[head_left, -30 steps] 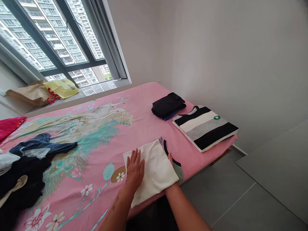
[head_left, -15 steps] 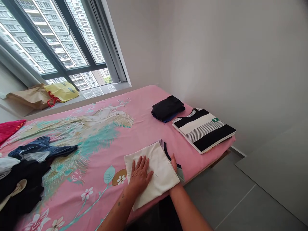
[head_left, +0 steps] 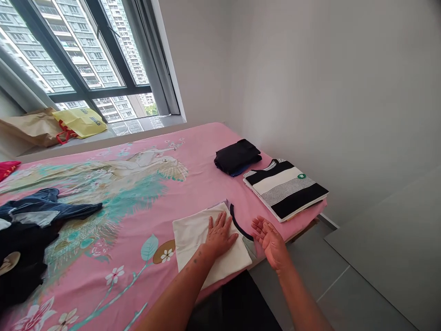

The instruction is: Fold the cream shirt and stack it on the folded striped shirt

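My left hand (head_left: 220, 235) lies flat, fingers apart, on a folded cream cloth (head_left: 203, 241) on the pink bedsheet. Under that cloth's far edge shows a garment with a dark navy neckline trim (head_left: 237, 224). My right hand (head_left: 271, 242) is lifted off the fabric, palm up and fingers loosely spread, just right of the trim. A folded black-and-white striped top (head_left: 284, 189) and a folded black garment (head_left: 237, 157) lie farther along the bed.
A heap of denim and black clothes (head_left: 27, 234) lies on the bed's left side, with a red cloth (head_left: 5, 169) beyond it. A paper bag (head_left: 31, 126) and a yellow bag (head_left: 81, 122) sit on the window ledge. The bed's edge drops to a grey floor (head_left: 330, 294) on the right.
My right hand has come up off the fabric and turned palm up. My left hand has slid farther across the cream cloth, toward its right side.
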`<state>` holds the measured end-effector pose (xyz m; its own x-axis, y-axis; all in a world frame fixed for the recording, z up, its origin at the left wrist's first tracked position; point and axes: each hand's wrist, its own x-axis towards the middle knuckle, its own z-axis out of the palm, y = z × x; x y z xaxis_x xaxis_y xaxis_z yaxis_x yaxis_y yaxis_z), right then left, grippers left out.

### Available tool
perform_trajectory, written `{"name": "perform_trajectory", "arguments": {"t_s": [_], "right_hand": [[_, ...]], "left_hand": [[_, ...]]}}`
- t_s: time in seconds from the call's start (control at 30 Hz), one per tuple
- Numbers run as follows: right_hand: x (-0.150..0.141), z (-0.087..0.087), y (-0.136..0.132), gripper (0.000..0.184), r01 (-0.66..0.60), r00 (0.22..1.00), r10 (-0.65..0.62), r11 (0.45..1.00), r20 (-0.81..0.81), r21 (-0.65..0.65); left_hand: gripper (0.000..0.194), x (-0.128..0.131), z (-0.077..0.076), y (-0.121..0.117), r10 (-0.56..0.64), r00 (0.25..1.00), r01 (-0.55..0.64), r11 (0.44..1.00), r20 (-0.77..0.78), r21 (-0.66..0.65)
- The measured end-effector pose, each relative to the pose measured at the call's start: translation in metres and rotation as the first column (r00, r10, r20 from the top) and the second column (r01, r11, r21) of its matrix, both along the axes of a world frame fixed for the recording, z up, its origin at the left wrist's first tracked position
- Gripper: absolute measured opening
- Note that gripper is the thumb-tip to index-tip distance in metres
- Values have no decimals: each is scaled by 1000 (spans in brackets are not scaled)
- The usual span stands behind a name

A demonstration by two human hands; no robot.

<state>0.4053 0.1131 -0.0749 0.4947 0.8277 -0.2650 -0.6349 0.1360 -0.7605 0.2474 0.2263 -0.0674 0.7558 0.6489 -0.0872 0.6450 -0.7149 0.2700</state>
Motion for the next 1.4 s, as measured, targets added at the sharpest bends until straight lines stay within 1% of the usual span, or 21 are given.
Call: {"name": "perform_trajectory", "arguments": {"t_s": [0.07, 0.13, 0.23, 0.3, 0.4, 0.5, 0.57, 0.63, 0.7, 0.8, 0.87, 0.97, 1.03, 1.1, 1.13, 1.17, 1.23, 1.27, 1.3, 1.33, 1.4], "right_hand": [[-1, -7, -18, 41, 82, 997, -82, 995, 14, -53], [-5, -18, -36, 40, 162, 987, -160, 978, 27, -131], [-16, -36, -61, 44, 237, 972, -225, 936, 73, -260], [-28, -46, -76, 46, 236, 970, -204, 919, 133, -315], [-46, -55, -95, 43, 181, 956, -87, 926, 279, -331], [-62, -47, -104, 37, 132, 889, 23, 943, 457, -304], [-71, -32, -99, 32, 92, 810, 83, 960, 581, -265], [-81, -11, -85, 26, 20, 688, 134, 979, 713, -203], [-92, 9, -62, 23, -78, 514, 148, 989, 845, -125], [-113, 26, -21, 29, -236, 199, 136, 968, 970, -88], [-128, 25, 4, 35, -278, 37, 162, 949, 986, -146], [-143, 13, 28, 40, -252, -144, 262, 923, 954, -291], [-140, 3, 35, 48, -281, -290, 311, 876, 905, -391], [-124, -4, 40, 56, -299, -423, 353, 815, 834, -496], [-114, -4, 43, 57, -270, -460, 385, 798, 800, -539], [-103, -3, 45, 55, -217, -468, 426, 794, 774, -568], [-88, 5, 49, 52, -89, -418, 483, 821, 770, -564], [-85, 9, 51, 51, -60, -391, 472, 843, 790, -534], [-86, 14, 51, 50, -67, -377, 437, 867, 817, -494], [-92, 17, 50, 50, -109, -376, 382, 887, 844, -449], [-109, 18, 47, 50, -252, -401, 257, 892, 879, -376]], "left_hand": [[64, 7, -1, -8, -67, 995, 69, 997, 75, -25], [62, 4, -2, -9, -77, 989, 77, 997, 125, -1], [59, -16, -5, 5, 88, 992, -95, 993, 91, 73], [57, -37, -7, 19, 160, 987, -162, 981, 29, 106], [55, -71, -6, 35, 192, 981, -187, 974, -32, 129], [54, -98, -1, 30, 248, 969, -244, 955, -8, 170], [53, -108, 2, 17, 164, 986, -166, 960, 31, 225], [53, -112, 1, 1, 14, 999, -26, 963, 44, 269], [56, -115, -4, -12, -69, 997, 59, 961, 30, 269], [65, -121, -14, -25, -69, 998, 65, 973, 8, 222], [71, -127, -17, -30, -51, 999, 47, 978, 12, 201], [85, -142, -16, -40, 0, 1000, -4, 984, 23, 179], [94, -159, -16, -47, 73, 997, -73, 987, 11, 146], [98, -180, -18, -53, 161, 987, -160, 981, -3, 107], [97, -191, -19, -56, 198, 980, -197, 976, -2, 90], [94, -199, -21, -58, 228, 974, -228, 971, 8, 75], [83, -209, -23, -62, 290, 956, -292, 955, 47, 58], [76, -210, -23, -63, 330, 941, -334, 941, 71, 57], [69, -208, -24, -65, 379, 920, -386, 921, 95, 61], [64, -203, -24, -67, 430, 895, -439, 896, 116, 69], [61, -192, -24, -75, 516, 845, -530, 844, 143, 82]]}}
